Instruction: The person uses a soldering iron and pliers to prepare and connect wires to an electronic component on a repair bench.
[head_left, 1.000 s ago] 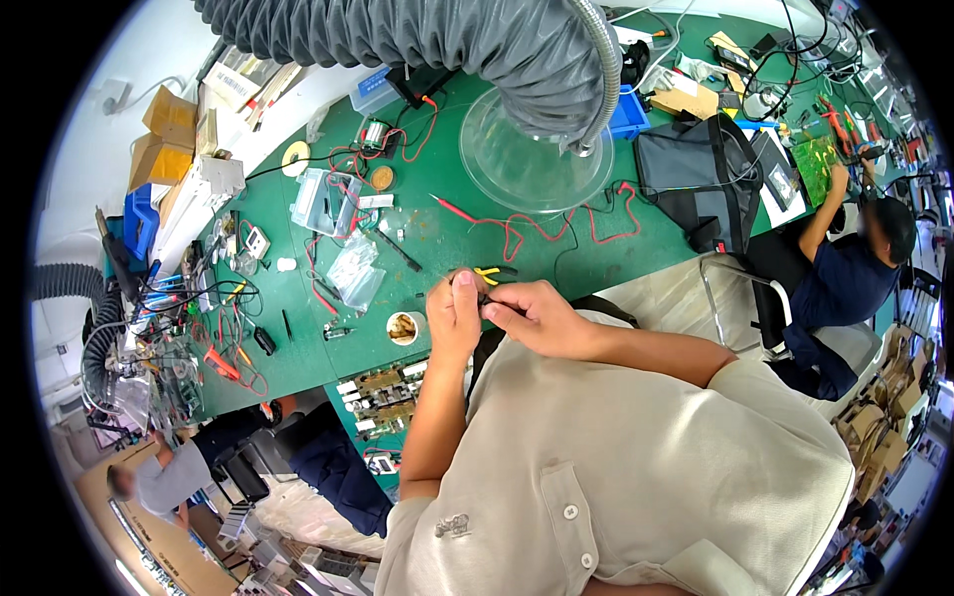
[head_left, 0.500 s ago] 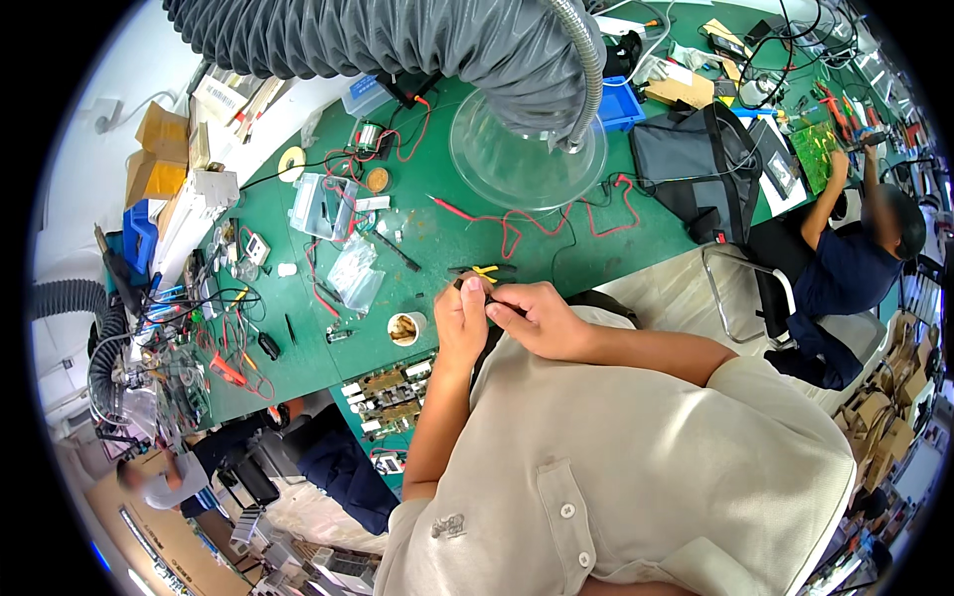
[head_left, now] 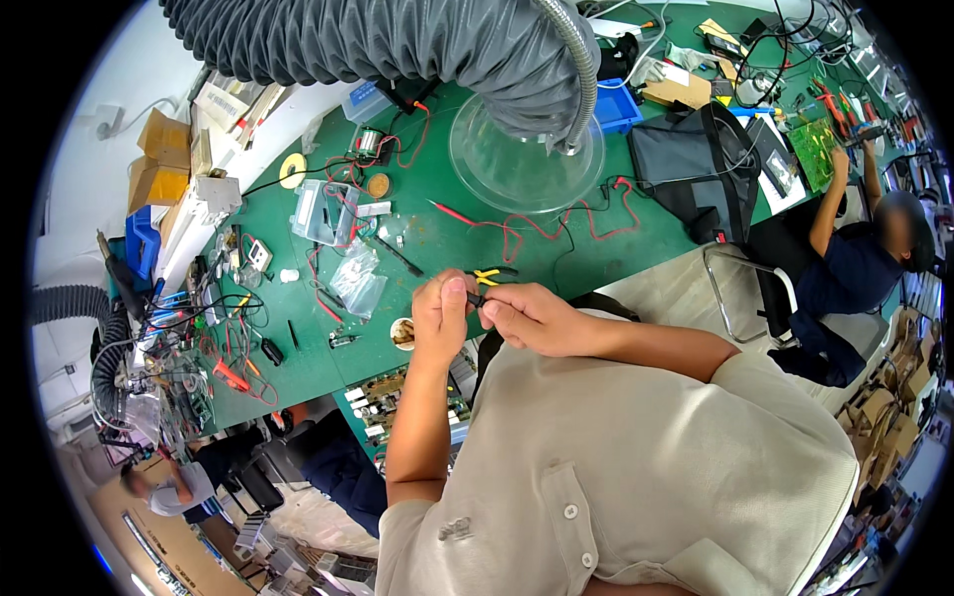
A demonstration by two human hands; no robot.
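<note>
The left hand and right hand, both curled nearly closed, pinch a small dark piece just on the near side of the yellow-handled pliers; a slackening pinch could drop it beside those pliers.

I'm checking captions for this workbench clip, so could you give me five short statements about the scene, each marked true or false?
1. The left hand and right hand meet at a small dark item. True.
2. The white cup beside the left hand is empty. False: it holds brownish pieces.
3. A red test probe lies on the green bench. True.
4. The grey corrugated duct ends at a clear round hood. True.
5. The black-and-grey bag lies left of the clear round hood. False: it lies to its right.
</note>
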